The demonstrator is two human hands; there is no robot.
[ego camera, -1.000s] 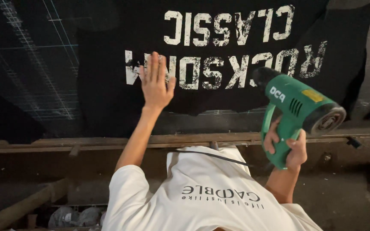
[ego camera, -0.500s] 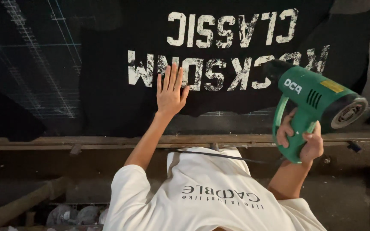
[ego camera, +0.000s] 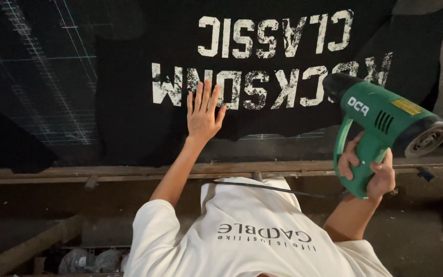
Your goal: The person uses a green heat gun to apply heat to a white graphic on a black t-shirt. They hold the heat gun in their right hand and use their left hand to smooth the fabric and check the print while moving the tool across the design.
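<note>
While looking down past a white T-shirt (ego camera: 252,236) at a work surface, shows two bare arms reaching away toward a sheet of black fabric (ego camera: 129,118) spread across the far half of the view. Rests the left hand (ego camera: 203,110) open and flat on that fabric, fingers spread and pointing away, grasping nothing, fingertips touching the lower row of white lettering (ego camera: 262,61) printed in two rows of bold, worn-looking capitals. Closes the right hand (ego camera: 367,169) firmly around the grip of a green heat gun (ego camera: 385,120), held up at the right, clear of the surface, black nozzle aimed leftward at the right end of the lower row. Cannot tell whether the gun is running. Trails a thin dark cord (ego camera: 262,187) across the near side, just above the shirt. Runs a worn wooden rail (ego camera: 78,172) from left to right along the near edge of the fabric. Leaves a dark surface with pale grid lines (ego camera: 32,66) showing at the far left, beside the fabric. Includes crumpled clear plastic (ego camera: 88,259) at the near left corner, low and well apart from both hands. Suggests, as a judgement only, lettering already laid on the fabric, the patch under the left hand being checked or smoothed by touch, and the right end of the lower row under the nozzle being warmed now.
</note>
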